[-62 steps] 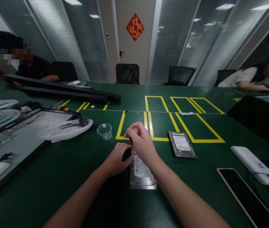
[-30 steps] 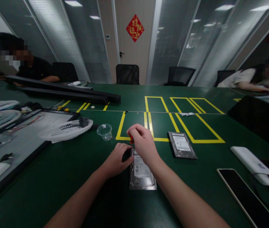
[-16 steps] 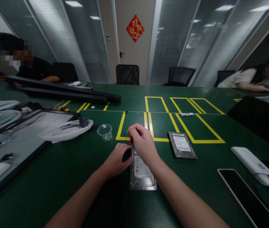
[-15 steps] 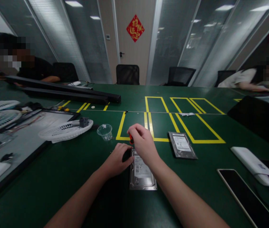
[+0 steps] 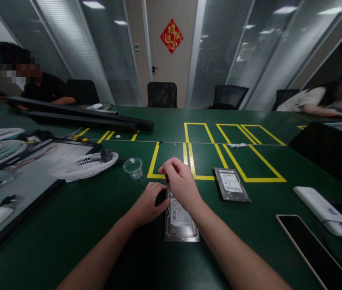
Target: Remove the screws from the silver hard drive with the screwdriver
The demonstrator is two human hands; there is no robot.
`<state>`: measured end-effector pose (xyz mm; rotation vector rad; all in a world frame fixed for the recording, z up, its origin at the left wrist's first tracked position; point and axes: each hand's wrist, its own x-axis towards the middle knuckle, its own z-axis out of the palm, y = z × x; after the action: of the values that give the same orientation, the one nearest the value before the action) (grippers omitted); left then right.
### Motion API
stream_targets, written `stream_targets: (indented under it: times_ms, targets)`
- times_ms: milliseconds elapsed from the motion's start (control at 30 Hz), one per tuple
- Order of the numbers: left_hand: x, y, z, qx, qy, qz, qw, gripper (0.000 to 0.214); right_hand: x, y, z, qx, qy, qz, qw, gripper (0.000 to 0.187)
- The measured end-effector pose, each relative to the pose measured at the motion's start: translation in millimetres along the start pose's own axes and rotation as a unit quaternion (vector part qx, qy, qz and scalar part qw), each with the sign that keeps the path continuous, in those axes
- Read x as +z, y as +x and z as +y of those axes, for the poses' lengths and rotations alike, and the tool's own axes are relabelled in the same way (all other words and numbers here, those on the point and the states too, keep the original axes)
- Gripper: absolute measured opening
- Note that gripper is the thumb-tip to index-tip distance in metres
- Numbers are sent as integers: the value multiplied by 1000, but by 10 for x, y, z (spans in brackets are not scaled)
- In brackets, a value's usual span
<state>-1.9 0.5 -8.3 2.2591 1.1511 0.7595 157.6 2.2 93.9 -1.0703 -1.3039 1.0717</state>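
Over the last half second the fingertips of the right hand (image 5: 180,181) swing slightly toward the left of the frame around a red-handled tool (image 5: 166,178), probably a screwdriver, while the near hard drive (image 5: 180,215) and the other hand stay put. That reads as a twist of the handle, with the work held to one spot: the drive's far-left corner.

The right hand is closed in a narrow pinch on the tool, which stands roughly upright; its tip is too small to make out. The left hand (image 5: 149,201) is partly open, its thumb over the drive's left edge and its index fingertip just beside the tool's lower end; whether it touches the shaft I cannot tell.

The near drive lies label up on the bench (image 5: 257,215), at the lower centre of the frame. A second hard drive (image 5: 232,185) lies right of centre.
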Motion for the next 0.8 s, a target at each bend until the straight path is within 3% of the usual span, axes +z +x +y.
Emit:
stream_targets:
  times_ms: [367, 800]
  targets:
    - [2, 3, -8, 0, 0, -9, 1000, 30, -3, 2, -31, -11, -14, -7, 1000, 27]
    - [13, 0, -14, 20, 6, 11, 1000, 32, 21, -6, -4, 23, 71, 2, 997, 30]
